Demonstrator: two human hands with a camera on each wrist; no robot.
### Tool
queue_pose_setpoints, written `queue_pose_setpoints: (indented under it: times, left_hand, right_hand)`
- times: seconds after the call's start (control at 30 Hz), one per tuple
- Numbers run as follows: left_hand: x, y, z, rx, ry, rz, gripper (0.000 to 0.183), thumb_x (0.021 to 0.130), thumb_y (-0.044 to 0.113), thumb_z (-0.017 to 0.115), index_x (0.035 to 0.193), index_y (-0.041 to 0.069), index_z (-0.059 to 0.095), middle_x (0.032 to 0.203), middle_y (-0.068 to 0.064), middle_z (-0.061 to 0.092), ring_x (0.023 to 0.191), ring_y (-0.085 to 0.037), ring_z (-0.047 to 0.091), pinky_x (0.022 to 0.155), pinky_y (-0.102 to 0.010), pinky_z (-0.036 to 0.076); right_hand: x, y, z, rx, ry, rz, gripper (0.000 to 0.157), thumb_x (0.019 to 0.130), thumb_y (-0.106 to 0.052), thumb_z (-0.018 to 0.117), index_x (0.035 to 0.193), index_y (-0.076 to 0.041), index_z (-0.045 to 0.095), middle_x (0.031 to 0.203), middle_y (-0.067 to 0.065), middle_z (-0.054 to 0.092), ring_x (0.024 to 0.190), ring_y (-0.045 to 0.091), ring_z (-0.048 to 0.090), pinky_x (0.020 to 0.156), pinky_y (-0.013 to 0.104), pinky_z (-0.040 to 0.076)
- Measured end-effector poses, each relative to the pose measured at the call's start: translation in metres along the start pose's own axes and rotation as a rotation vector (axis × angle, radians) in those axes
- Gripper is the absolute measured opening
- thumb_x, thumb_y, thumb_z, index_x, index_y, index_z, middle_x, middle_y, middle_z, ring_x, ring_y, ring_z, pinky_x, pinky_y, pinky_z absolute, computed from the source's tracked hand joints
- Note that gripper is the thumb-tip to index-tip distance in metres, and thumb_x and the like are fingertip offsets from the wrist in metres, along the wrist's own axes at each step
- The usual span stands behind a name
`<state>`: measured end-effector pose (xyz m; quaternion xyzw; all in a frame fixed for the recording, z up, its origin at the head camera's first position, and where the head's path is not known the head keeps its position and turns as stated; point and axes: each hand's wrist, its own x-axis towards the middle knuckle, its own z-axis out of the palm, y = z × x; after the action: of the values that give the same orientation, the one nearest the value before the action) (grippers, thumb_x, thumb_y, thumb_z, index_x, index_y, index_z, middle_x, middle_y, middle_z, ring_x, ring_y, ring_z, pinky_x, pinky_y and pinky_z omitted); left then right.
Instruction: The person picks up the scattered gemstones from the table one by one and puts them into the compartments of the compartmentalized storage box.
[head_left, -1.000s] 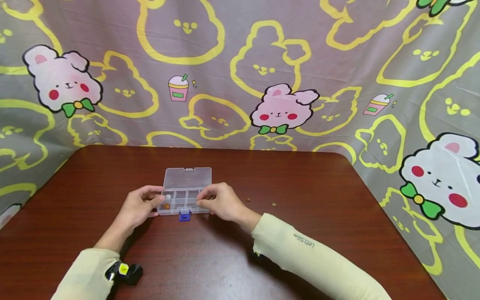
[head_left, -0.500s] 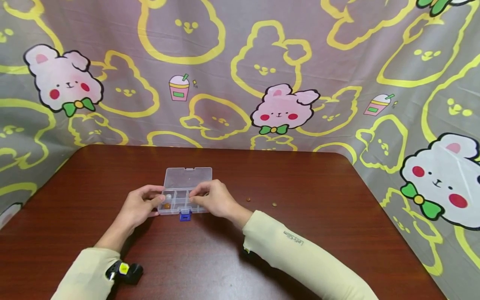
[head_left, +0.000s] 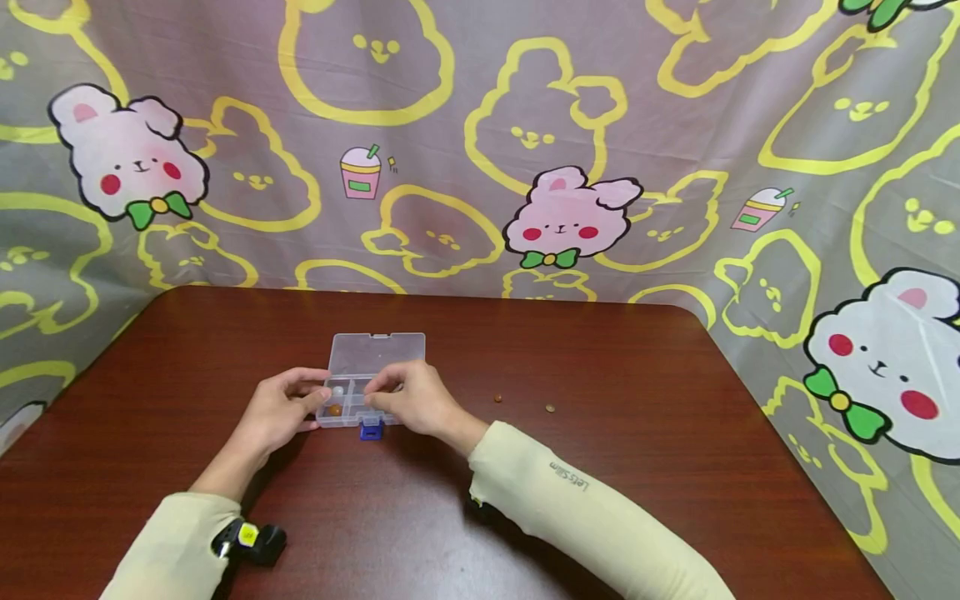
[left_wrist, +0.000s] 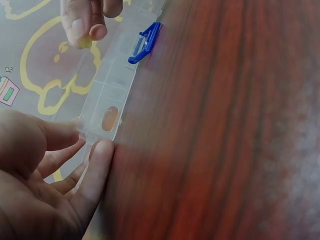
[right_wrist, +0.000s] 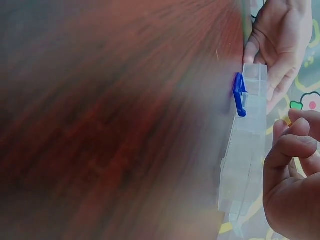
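Note:
A clear plastic compartment box lies on the table with its lid raised at the back and a blue latch hanging at the front. My left hand grips the box's left end between thumb and fingers. Near that end, a white bead and an orange-brown bead sit in separate compartments. Over the middle compartments is my right hand, fingertips together. In the left wrist view those fingertips pinch a small yellowish bead, mostly hidden by the thumb and finger.
Right of the box, a small orange-brown bead and a greenish-brown bead lie on the dark wooden table. A patterned cloth hangs behind the table's far edge.
My right hand has moved left, from the box's right-hand compartments to above its middle, fingers still pinched. My left hand keeps its hold on the left end. The loose beads lie as before.

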<state>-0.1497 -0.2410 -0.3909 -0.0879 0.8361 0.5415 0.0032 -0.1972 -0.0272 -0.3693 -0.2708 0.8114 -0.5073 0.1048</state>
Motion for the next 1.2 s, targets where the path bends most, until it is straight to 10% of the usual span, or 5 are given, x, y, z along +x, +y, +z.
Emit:
queue_pose_setpoints:
  times: [1.2]
  left_hand:
    - [0.000, 0.000, 0.000, -0.004, -0.015, -0.009, 0.038, 0.102, 0.011, 0.061, 0.136, -0.003, 0.055, 0.116, -0.022, 0.062, 0.088, -0.020, 0.062, 0.068, -0.031, 0.060]
  right_hand:
    - [0.004, -0.002, 0.011, -0.091, -0.006, -0.007, 0.004, 0.089, -0.010, 0.076, 0.087, -0.008, 0.078, 0.068, -0.009, 0.065, 0.053, 0.003, 0.052, 0.048, 0.018, 0.045]
